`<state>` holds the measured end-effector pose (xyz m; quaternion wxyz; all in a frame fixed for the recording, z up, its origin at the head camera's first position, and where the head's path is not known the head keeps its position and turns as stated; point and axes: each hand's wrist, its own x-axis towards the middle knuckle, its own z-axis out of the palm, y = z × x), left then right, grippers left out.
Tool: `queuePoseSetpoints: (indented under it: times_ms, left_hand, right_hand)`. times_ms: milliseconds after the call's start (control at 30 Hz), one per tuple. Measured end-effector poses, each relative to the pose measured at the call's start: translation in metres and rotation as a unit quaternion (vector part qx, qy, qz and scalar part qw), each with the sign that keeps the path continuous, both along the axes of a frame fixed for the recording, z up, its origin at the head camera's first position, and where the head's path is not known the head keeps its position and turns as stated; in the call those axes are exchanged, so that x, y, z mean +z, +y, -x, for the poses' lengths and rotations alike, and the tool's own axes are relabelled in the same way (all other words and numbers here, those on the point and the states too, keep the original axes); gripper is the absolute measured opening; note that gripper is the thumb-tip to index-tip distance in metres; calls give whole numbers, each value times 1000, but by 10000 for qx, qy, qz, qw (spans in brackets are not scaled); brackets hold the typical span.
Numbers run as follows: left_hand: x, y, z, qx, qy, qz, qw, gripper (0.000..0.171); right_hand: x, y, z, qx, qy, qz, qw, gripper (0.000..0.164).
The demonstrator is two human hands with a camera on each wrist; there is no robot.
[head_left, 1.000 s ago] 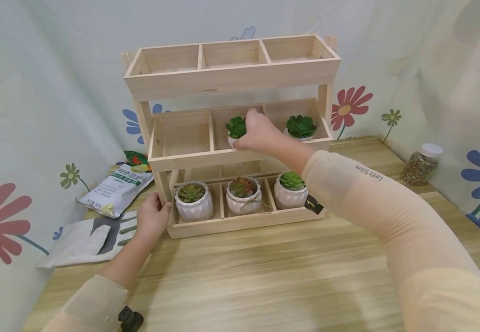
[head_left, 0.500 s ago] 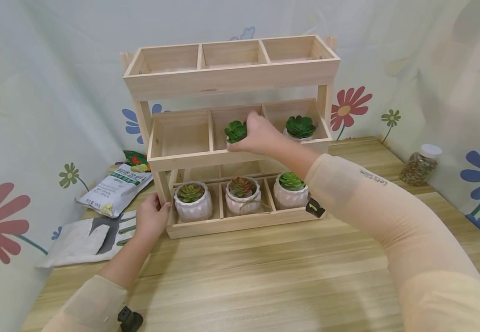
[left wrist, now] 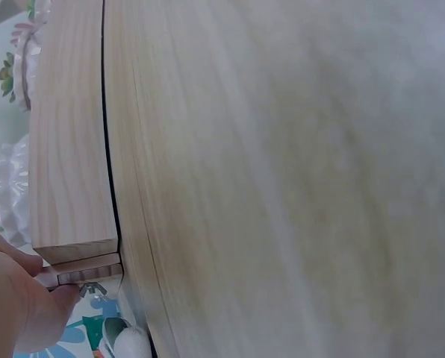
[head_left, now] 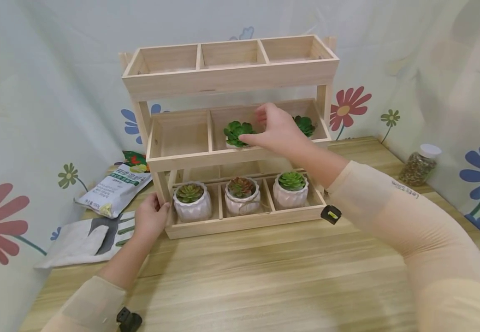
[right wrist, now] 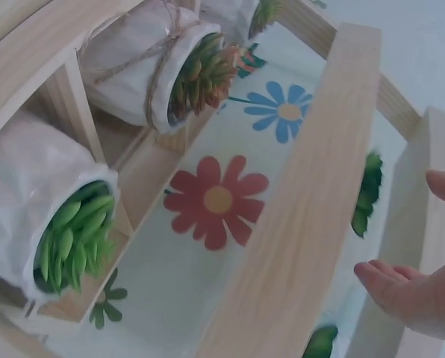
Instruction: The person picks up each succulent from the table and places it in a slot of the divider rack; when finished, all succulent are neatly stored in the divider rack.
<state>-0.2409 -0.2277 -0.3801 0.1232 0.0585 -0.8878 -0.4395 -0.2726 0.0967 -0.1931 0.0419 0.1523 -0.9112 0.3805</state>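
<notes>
A three-tier wooden plant stand (head_left: 231, 80) with divided trays stands on the table. At its lower left, my left hand (head_left: 150, 216) pinches the leg between thumb and fingers; the left wrist view shows the hand (left wrist: 17, 298) at the wood's end. My right hand (head_left: 283, 131) hovers at the middle tier, fingers spread and holding nothing. Its thumb tip overlaps a green potted succulent (head_left: 235, 131) in the centre compartment. Behind that hand, another green succulent (head_left: 305, 124) is partly hidden. The right wrist view shows the hand's (right wrist: 424, 294) fingers apart from the succulent leaves (right wrist: 369, 195).
Three white pots with succulents, left (head_left: 192, 207), centre (head_left: 241, 203) and right (head_left: 289, 196), fill the bottom tray. Left of the stand lie a printed bag (head_left: 115, 189) and gloves (head_left: 82, 242). A lidded jar (head_left: 420, 166) of grainy material stands at right.
My right hand has let go of the middle-tier succulent pot and drawn back to the right, its fingers opening. My left hand keeps its grip on the stand's leg.
</notes>
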Motion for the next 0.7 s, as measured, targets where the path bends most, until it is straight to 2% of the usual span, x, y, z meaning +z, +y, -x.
queuePoseSetpoints:
  times_ms: [200, 433, 567, 700]
  left_hand:
    - [1, 0, 0, 2, 45, 33, 10000, 39]
    - [2, 0, 0, 31, 94, 133, 9999, 37]
    - [2, 1, 2, 20, 142, 227, 9996, 34]
    - [1, 1, 4, 4, 181, 217, 9996, 33]
  right_hand:
    - [6, 25, -11, 138, 104, 666, 9976, 68]
    - [17, 53, -28, 308, 43, 1619, 9863, 58]
    - [23, 73, -42, 256, 245, 1861, 9819, 57]
    - [20, 103, -49, 47, 422, 1901, 9808, 59]
